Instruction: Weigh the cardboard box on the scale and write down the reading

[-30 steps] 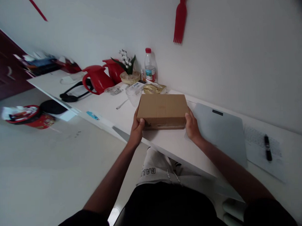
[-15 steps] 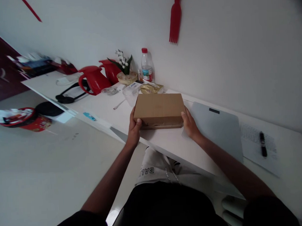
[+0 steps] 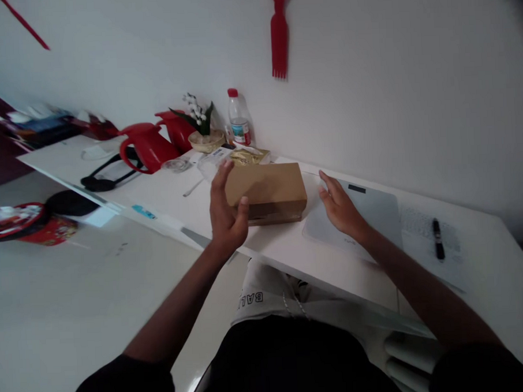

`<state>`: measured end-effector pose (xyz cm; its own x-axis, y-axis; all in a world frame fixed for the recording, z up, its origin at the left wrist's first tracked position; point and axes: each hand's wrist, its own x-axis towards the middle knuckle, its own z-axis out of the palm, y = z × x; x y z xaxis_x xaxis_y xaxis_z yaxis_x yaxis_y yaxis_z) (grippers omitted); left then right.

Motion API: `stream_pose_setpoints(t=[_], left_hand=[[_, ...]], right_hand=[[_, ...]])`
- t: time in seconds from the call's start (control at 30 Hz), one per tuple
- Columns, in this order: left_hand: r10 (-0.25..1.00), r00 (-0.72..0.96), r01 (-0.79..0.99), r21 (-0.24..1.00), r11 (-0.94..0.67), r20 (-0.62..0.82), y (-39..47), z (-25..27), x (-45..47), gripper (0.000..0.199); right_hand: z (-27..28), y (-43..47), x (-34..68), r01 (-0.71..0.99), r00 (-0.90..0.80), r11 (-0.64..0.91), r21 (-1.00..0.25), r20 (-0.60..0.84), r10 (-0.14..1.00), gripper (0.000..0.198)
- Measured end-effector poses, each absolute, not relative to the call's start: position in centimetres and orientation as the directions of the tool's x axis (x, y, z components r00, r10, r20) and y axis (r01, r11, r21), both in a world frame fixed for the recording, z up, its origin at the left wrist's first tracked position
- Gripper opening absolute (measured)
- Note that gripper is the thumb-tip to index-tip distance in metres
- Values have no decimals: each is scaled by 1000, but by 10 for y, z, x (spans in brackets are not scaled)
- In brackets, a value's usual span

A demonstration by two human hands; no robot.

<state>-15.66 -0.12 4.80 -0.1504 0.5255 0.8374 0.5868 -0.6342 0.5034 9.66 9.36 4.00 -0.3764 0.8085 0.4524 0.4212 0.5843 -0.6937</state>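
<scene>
A brown cardboard box (image 3: 267, 190) lies closed on the white table (image 3: 290, 247). My left hand (image 3: 224, 212) hovers just off the box's left end, fingers spread, thumb near its front corner; I cannot tell if it touches. My right hand (image 3: 340, 207) is open and apart from the box's right end, resting over the near left part of a closed grey laptop (image 3: 370, 214).
Left of the box stand two red jugs (image 3: 149, 146), a flower basket (image 3: 204, 138), a water bottle (image 3: 238, 119), a clear cup and a gold packet. A black pen (image 3: 437, 238) lies on paper at right. A red bin (image 3: 28, 223) sits on the floor.
Both hands have let go of the box's ends and drawn away with fingers spread. The box rests on the table. The view has shifted, so everything sits further left.
</scene>
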Motion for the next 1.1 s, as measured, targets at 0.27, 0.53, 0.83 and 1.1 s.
stream_pose_setpoints(t=[0.27,0.53,0.83,1.1], left_hand=[[514,239,470,365,-804,824,10,82,-84,53],[280,611,209,190,-959,741,28,76,-5,55],[73,773,-18,136,-990,630,27,52,79,48],[-52,939,-109,151,-983,339,6,21,138,53]], right_hand=[[87,80,145,476,-339,621,-623,522,783,54],[84,75,215,613,-228,496,-615,464,856,57],[61,57,293,710,10,236,-663,344,939,56],[40,39,351,779,95,78,-622,240,966,45]])
